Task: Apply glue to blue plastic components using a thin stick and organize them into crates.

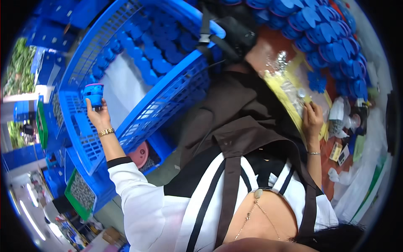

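My left hand (99, 116) is stretched out to the left and grips a small blue cylindrical part with a pink rim (93, 94), held over the edge of a large blue plastic crate (168, 90). Inside the crate lie rows of several matching blue round parts (157, 46) beside a white sheet. My right hand (312, 117) rests on a yellow tray (282, 90) on the table, fingers pinched on a small clear piece (301, 93) among shiny loose bits.
Stacks of blue disc-shaped parts (323, 33) crowd the far side of the reddish table. Small packets and white plastic bags (346, 122) lie to the right. More blue crates (50, 25), a green basket (79, 193) and a pink round object (140, 155) sit on the left.
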